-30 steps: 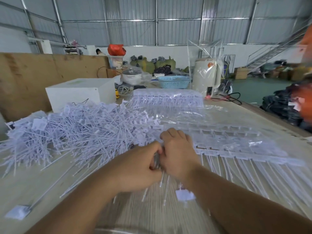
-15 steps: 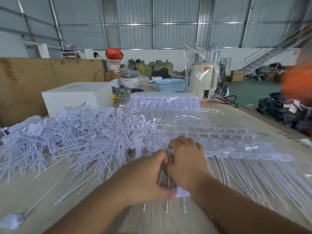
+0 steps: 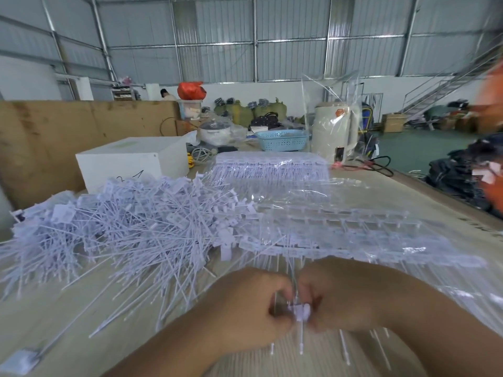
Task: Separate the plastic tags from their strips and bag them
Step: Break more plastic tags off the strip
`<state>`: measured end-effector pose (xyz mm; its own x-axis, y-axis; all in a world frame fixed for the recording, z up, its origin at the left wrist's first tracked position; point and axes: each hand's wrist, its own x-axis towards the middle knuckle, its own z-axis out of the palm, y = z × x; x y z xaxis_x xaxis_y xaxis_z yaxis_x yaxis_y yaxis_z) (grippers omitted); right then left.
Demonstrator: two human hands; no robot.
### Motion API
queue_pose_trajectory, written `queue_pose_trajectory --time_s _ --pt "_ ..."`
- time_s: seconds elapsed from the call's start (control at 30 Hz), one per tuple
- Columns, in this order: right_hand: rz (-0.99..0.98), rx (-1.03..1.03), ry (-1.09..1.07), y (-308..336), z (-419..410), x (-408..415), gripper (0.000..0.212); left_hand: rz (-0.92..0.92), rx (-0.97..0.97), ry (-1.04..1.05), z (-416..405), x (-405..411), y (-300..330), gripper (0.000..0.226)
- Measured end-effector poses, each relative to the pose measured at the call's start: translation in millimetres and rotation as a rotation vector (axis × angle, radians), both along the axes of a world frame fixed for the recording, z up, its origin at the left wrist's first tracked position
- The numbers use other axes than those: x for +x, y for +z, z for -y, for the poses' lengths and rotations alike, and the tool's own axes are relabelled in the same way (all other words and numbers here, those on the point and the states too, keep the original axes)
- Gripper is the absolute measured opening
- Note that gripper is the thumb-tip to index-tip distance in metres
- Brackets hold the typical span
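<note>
Head view: white box (image 3: 130, 161) with handwritten marks, unreadable, behind loose tags (image 3: 130, 232).

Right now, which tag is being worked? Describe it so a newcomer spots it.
Start at the big loose tag pile on the table's left, then drop to the two hands at the near edge. The tag is pinched between left hand and right hand, lifted clear of the pile.

A warehouse or factory hall used for packing work: corrugated metal walls (image 3: 294, 36) on a steel frame, a green floor (image 3: 413, 151), a metal staircase (image 3: 446, 88) at the far right, stuffed sacks (image 3: 245, 110) and cardboard boxes (image 3: 392, 122) along the back wall, and a long worktable (image 3: 408, 194) heaped with loose plastic tags (image 3: 130, 227) and clear bags (image 3: 332, 99)
</note>
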<state>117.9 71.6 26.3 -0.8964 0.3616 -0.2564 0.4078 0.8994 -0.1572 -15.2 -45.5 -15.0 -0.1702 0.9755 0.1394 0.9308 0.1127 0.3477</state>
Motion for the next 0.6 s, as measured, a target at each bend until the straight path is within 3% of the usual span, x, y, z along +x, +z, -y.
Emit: queue_pose_trajectory --time_s 0.27,0.5,0.6 --pt "-0.312 -0.01 0.012 -7 2 -3 0.002 0.145 0.073 -0.04 7 -10 5 0.016" --pt "-0.702 -0.317 -0.03 0 1 -6 0.016 0.299 0.288 0.02 16 -21 23 0.029" --pt "-0.793 -0.442 -0.03 1 2 -6 0.021 0.472 0.286 0.055 17 -22 29 0.023"
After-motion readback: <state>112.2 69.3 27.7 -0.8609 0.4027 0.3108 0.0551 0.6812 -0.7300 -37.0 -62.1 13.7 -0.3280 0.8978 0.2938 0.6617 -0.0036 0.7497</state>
